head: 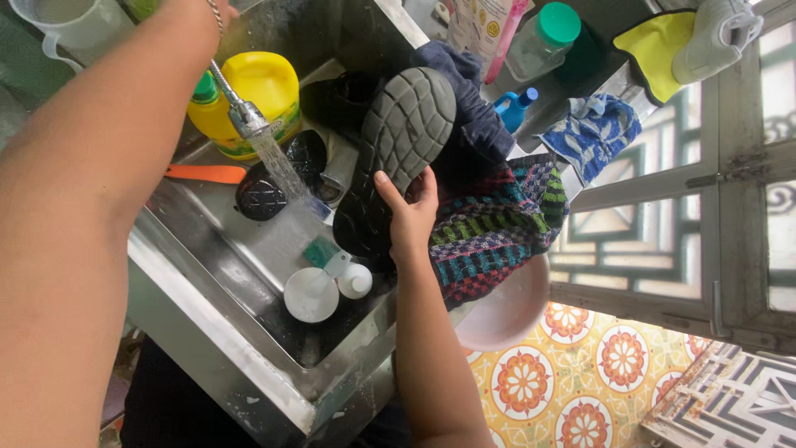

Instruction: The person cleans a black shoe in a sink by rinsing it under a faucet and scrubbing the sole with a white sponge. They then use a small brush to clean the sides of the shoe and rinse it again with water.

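My right hand [408, 217] grips the edge of a black shoe with a grey ridged sole [406, 124], held sole up over the right side of a steel sink [207, 274]. A tap [240, 112] runs water [282, 170] into the sink just left of the shoe. A second black shoe [265, 195] lies in the sink under the stream. My left forearm [91, 182] stretches along the left side toward the tap's top. That hand passes out of the top edge of the frame.
A yellow jug with a green cap [257, 87] and an orange handle [207, 174] sit behind the tap. White caps [311, 294] and a green brush [319, 249] lie in the sink. A checked towel [497, 232], pink basin [510, 311], blue bottle [514, 108] and window frames [705, 207] are on the right.
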